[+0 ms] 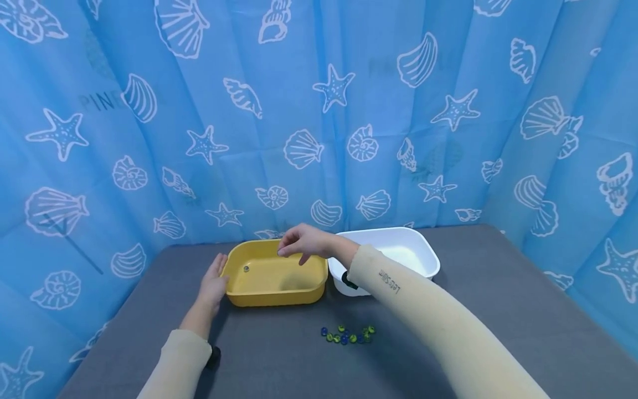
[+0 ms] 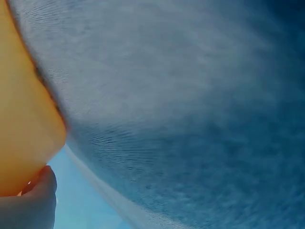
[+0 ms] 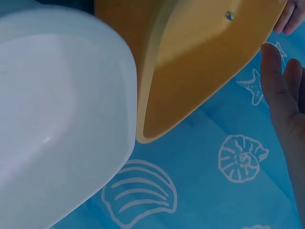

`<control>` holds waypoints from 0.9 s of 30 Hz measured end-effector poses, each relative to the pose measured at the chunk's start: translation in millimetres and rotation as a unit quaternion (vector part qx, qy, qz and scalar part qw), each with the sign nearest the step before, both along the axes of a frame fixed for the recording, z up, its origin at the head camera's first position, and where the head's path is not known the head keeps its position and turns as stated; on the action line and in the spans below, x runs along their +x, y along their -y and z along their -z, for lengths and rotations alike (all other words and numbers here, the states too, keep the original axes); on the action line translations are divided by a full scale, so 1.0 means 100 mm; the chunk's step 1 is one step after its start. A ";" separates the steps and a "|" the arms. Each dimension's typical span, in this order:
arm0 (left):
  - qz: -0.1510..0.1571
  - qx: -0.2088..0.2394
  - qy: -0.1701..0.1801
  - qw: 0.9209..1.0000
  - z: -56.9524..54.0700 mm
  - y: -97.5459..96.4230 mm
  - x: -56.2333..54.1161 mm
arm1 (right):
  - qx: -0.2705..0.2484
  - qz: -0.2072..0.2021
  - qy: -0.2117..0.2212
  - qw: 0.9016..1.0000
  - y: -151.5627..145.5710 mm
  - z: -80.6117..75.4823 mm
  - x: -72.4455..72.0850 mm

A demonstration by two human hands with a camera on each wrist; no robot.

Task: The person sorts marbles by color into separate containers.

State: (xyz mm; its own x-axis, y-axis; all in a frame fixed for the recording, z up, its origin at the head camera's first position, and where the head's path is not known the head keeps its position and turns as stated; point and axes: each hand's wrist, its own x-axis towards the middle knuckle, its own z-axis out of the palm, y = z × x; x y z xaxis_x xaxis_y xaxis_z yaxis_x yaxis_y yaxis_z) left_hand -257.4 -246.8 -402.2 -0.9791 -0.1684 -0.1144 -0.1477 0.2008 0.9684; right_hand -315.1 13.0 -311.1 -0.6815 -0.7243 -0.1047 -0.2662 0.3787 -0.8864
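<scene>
My right hand (image 1: 304, 242) hovers over the yellow tub (image 1: 274, 298), fingers bent downward. At its fingertips a small bluish spot shows, a marble (image 1: 279, 252) pinched between thumb and finger and mostly hidden. One clear marble (image 1: 246, 269) lies inside the tub near its left side, seen too in the right wrist view. My left hand (image 1: 213, 285) rests along the tub's left outer wall with its fingers fairly straight. In the left wrist view a fingertip (image 2: 44, 183) touches the tub's wall (image 2: 28, 119).
A white tub (image 1: 432, 265) stands directly right of the yellow one, partly behind my right forearm. Several blue and yellow-green marbles (image 1: 344, 339) lie loose on the grey table (image 1: 279, 354) in front of the tubs. A blue shell-print curtain (image 1: 319, 111) hangs behind.
</scene>
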 end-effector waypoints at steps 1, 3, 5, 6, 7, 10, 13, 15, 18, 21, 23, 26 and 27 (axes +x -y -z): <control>0.000 0.003 0.002 1.000 0.00 0.00 0.00 | 0.002 -0.001 0.002 1.000 0.01 0.01 -0.01; 0.000 0.011 0.006 1.000 -0.01 0.01 -0.01 | 0.006 -0.001 0.003 1.000 0.04 0.01 -0.03; 0.001 0.013 0.008 1.000 -0.01 0.02 -0.02 | 0.010 -0.001 0.005 1.000 0.07 0.00 -0.04; 0.000 0.014 0.010 1.000 -0.01 0.02 -0.03 | 0.010 -0.001 0.005 1.000 0.08 0.00 -0.05; -0.001 0.016 0.011 1.000 -0.01 0.03 -0.03 | 0.009 -0.001 0.006 1.000 0.10 0.00 -0.06; -0.002 0.025 0.016 1.000 0.00 0.03 -0.03 | 0.008 0.002 0.011 1.000 0.15 -0.01 -0.08; 0.001 0.041 0.021 0.999 0.01 0.04 -0.04 | 0.007 0.006 0.018 1.000 0.19 0.00 -0.10; 0.004 0.056 0.024 0.998 0.02 0.05 -0.05 | 0.007 0.009 0.023 1.000 0.23 0.00 -0.12; 0.004 0.073 0.029 0.997 0.02 0.07 -0.05 | 0.004 0.011 0.027 1.000 0.28 0.02 -0.15; 0.002 0.083 0.030 0.996 0.01 0.08 -0.05 | 0.000 0.013 0.032 0.999 0.34 0.03 -0.18; -0.002 0.092 0.029 0.995 0.01 0.08 -0.05 | -0.001 0.014 0.038 0.999 0.37 0.03 -0.20; -0.006 0.095 0.029 0.995 0.02 0.08 -0.06 | 0.002 0.018 0.047 0.999 0.42 0.04 -0.23; -0.006 0.095 0.029 0.995 0.02 0.07 -0.06 | 0.004 0.021 0.050 0.999 0.44 0.05 -0.25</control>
